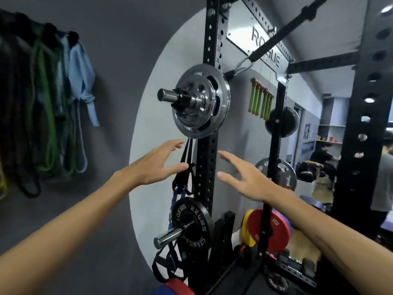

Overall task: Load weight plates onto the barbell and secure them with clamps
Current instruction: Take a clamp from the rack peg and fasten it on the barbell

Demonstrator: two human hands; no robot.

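The barbell's steel sleeve end (164, 95) points toward me at upper centre. Chrome weight plates (209, 116) sit on it, a smaller one in front of a larger one. A black clamp (183, 96) grips the sleeve right in front of them. My left hand (155, 165) and my right hand (244, 175) are raised below the plates, fingers spread, palms facing each other, holding nothing and touching nothing.
A black rack upright (205, 167) with straps (186, 165) hanging stands behind my hands. A black 10 kg plate (194, 225) sits on a storage peg low down, red and yellow plates (270, 228) to its right. Resistance bands (49, 116) hang on the left wall. People stand at the far right.
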